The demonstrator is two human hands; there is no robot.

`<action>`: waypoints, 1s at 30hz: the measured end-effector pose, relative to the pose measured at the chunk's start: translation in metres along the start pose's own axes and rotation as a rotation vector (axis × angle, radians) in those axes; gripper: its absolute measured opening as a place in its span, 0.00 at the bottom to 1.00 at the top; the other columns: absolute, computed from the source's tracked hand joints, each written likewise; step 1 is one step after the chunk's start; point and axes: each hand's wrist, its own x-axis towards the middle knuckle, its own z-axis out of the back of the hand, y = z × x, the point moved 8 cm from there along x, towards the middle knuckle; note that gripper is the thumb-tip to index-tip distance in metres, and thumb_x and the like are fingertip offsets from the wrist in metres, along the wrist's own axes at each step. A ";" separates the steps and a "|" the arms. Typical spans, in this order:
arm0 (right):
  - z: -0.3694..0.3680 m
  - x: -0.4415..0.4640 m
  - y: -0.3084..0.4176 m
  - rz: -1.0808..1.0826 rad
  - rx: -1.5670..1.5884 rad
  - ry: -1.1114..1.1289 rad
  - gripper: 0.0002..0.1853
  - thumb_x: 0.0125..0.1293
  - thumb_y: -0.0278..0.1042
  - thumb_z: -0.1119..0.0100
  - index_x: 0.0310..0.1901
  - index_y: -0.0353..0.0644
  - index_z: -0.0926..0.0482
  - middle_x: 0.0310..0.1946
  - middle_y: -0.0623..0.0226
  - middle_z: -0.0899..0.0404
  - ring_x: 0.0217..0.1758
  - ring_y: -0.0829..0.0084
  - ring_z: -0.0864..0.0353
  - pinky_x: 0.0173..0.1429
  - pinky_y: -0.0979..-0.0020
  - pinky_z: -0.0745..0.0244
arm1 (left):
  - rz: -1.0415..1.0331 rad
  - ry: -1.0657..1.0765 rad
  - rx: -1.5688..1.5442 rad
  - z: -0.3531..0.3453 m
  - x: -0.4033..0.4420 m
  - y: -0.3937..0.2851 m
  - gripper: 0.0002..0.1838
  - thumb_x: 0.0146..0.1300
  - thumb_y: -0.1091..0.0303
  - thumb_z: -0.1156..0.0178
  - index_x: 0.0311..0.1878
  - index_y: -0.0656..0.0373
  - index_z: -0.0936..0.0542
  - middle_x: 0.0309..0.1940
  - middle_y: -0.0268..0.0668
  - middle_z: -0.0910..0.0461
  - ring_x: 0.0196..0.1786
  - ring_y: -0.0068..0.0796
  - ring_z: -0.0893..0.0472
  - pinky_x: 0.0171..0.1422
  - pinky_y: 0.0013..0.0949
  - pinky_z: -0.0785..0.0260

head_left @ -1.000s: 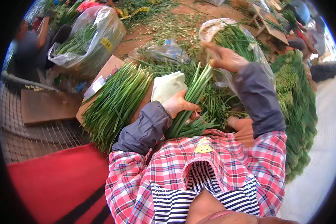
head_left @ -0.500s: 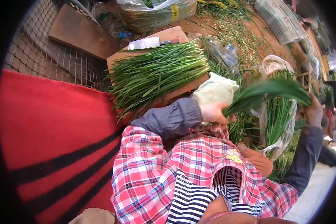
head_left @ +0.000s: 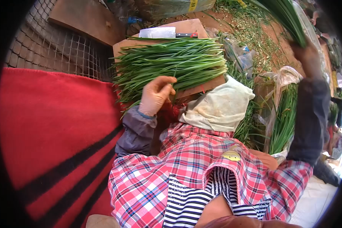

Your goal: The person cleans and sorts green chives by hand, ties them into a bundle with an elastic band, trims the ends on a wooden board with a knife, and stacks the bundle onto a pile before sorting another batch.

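In the head view, my right hand [head_left: 308, 57] is raised at the upper right, closed around the base of a bunch of garlic chives [head_left: 287, 17]. The leaves reach up and left, partly out of the picture. My left hand [head_left: 155, 95] is at the near edge of a big pile of garlic chives [head_left: 171, 62], thumb and fingers pinched together. Whatever is between those fingertips is too small to name. The pile lies on a wooden board [head_left: 218, 81]. A cleaver [head_left: 157, 32] rests flat behind it, its dark handle pointing right.
A pale cloth [head_left: 220, 106] covers my knee beside the board. Right of it stands a plastic bag [head_left: 283, 76] of green leaves. Red fabric [head_left: 53, 125] spreads on the left, below wire mesh [head_left: 38, 57]. Leaf scraps [head_left: 250, 38] litter the ground.
My right hand has swung the chives upward and away. My left hand has left that bunch and moved left to the pile on the board. The view has shifted slightly.
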 end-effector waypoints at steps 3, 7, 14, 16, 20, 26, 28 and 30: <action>-0.083 0.034 0.073 0.146 0.187 0.012 0.17 0.55 0.38 0.37 0.45 0.44 0.25 0.27 0.66 0.22 0.25 0.75 0.24 0.33 0.73 0.28 | -0.059 -0.052 -0.101 0.015 -0.007 -0.040 0.10 0.62 0.78 0.51 0.46 0.63 0.25 0.35 0.36 0.22 0.29 0.17 0.25 0.28 0.19 0.32; -0.196 0.020 0.128 0.327 0.188 0.098 0.20 0.52 0.28 0.40 0.48 0.55 0.26 0.33 0.60 0.21 0.39 0.60 0.21 0.43 0.64 0.26 | -0.325 -0.019 -0.157 0.015 -0.013 -0.089 0.11 0.63 0.79 0.52 0.47 0.63 0.25 0.41 0.39 0.22 0.31 0.18 0.24 0.28 0.20 0.30; -0.295 -0.011 0.067 0.399 -0.090 0.430 0.26 0.44 0.25 0.38 0.48 0.57 0.25 0.39 0.59 0.23 0.45 0.57 0.23 0.47 0.60 0.28 | -0.661 0.109 0.921 -0.052 0.084 -0.075 0.29 0.51 0.67 0.38 0.59 0.51 0.32 0.62 0.43 0.37 0.66 0.49 0.42 0.67 0.50 0.50; -0.290 -0.008 0.068 0.396 -0.112 0.452 0.26 0.42 0.26 0.37 0.48 0.56 0.25 0.39 0.58 0.23 0.44 0.57 0.22 0.47 0.60 0.28 | -0.565 0.097 1.203 -0.057 0.112 -0.044 0.35 0.49 0.62 0.35 0.62 0.43 0.35 0.65 0.42 0.41 0.68 0.52 0.47 0.69 0.53 0.56; -0.267 -0.025 0.054 0.346 -0.106 0.508 0.31 0.41 0.29 0.34 0.52 0.57 0.28 0.43 0.58 0.24 0.50 0.57 0.25 0.51 0.61 0.30 | -0.515 0.216 1.236 -0.066 0.123 -0.023 0.35 0.50 0.61 0.36 0.64 0.42 0.37 0.65 0.39 0.41 0.68 0.49 0.45 0.70 0.52 0.57; -0.178 -0.046 0.064 0.359 0.083 0.180 0.23 0.51 0.35 0.37 0.51 0.55 0.27 0.46 0.62 0.24 0.51 0.58 0.28 0.54 0.60 0.34 | -0.474 0.420 0.881 -0.052 0.125 -0.004 0.30 0.51 0.68 0.38 0.60 0.54 0.32 0.57 0.41 0.32 0.62 0.38 0.34 0.67 0.36 0.47; -0.170 -0.066 0.065 0.336 0.206 0.211 0.13 0.51 0.31 0.39 0.41 0.52 0.22 0.40 0.64 0.22 0.45 0.59 0.25 0.48 0.62 0.30 | -0.337 0.462 0.656 -0.040 0.119 -0.011 0.27 0.54 0.71 0.40 0.59 0.58 0.32 0.57 0.39 0.31 0.62 0.33 0.35 0.67 0.31 0.46; -0.186 -0.092 0.072 0.430 0.175 0.315 0.10 0.50 0.30 0.41 0.36 0.52 0.20 0.35 0.66 0.21 0.40 0.61 0.23 0.44 0.64 0.28 | -0.301 0.415 0.517 -0.024 0.113 -0.023 0.22 0.57 0.71 0.42 0.57 0.57 0.29 0.56 0.38 0.28 0.60 0.30 0.32 0.65 0.30 0.44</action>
